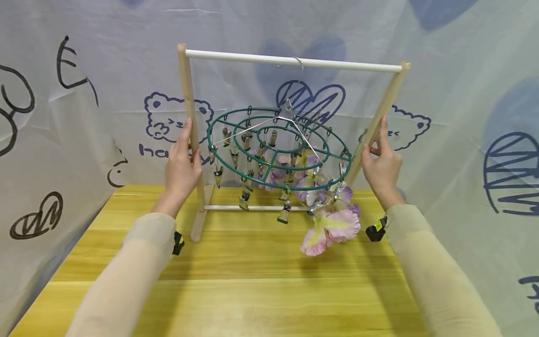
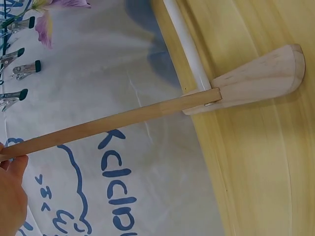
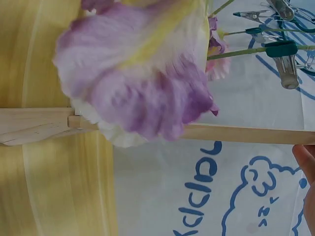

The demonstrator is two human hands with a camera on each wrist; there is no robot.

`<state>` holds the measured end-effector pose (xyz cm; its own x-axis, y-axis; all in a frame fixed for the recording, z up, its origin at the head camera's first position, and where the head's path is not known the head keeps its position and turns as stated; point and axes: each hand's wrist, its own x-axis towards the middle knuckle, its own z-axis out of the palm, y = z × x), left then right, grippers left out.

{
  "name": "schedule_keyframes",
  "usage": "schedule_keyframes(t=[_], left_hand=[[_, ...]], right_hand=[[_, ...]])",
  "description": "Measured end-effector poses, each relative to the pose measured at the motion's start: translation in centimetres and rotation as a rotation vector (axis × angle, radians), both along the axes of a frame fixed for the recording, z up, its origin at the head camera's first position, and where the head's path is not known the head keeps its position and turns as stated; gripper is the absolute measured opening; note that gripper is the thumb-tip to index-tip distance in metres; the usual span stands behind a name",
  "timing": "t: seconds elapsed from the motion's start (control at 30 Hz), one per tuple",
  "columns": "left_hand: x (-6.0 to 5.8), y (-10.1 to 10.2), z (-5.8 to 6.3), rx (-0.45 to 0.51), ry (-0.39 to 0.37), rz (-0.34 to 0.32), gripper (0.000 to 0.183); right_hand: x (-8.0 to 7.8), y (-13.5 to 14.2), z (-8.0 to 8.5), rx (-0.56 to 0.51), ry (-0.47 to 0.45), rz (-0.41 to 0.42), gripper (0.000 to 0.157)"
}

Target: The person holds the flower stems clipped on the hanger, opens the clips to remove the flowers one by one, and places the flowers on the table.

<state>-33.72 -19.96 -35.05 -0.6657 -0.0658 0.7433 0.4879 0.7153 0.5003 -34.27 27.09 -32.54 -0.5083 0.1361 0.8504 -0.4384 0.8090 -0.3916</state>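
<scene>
A wooden rack with a white top bar (image 1: 244, 57) stands on the table. My left hand (image 1: 181, 166) pinches its left post (image 1: 188, 93), thumb on one side and fingers on the other. At about the same height, my right hand (image 1: 384, 168) holds the right post (image 1: 390, 93). From the bar hangs a green round clip hanger (image 1: 236, 164) on a metal hook, tilted, with several metal clips (image 1: 284, 213) dangling. Pink and purple artificial flowers (image 1: 337, 227) hang at its right side; in the right wrist view, clips grip some green stems, and one flower (image 3: 142, 83) covers part of the post.
The yellow wooden table (image 1: 252, 299) extends toward me in front of the rack. White cloth (image 1: 109, 56) with blue and black drawings hangs behind and at both sides. A wooden foot (image 2: 266, 73) of the rack rests on the tabletop, joined to a white lower bar (image 2: 187, 44).
</scene>
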Motion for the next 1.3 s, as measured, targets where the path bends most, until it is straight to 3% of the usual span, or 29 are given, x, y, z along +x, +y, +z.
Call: schedule_keyframes(t=[0.4,0.57,0.7,0.93,1.3], left_hand=[[0.6,0.7,-0.6,0.061,0.070,-0.043,0.080],[0.7,0.2,-0.9,0.076,0.094,-0.005,0.081],[0.6,-0.2,-1.1,0.032,0.129,0.017,0.082],[0.6,-0.3,-0.8,0.025,0.121,0.033,0.084],[1.3,0.0,-0.4,0.012,0.109,-0.053,0.079]], right_hand=[[0.3,0.7,0.4,0.014,-0.066,-0.017,0.076],[0.5,-0.2,0.3,0.010,-0.062,0.009,0.075],[0.5,-0.7,0.3,0.007,-0.047,0.013,0.073],[0.4,-0.9,0.7,-0.004,-0.067,0.034,0.075],[1.4,-0.7,0.8,-0.062,-0.197,0.076,0.080]])
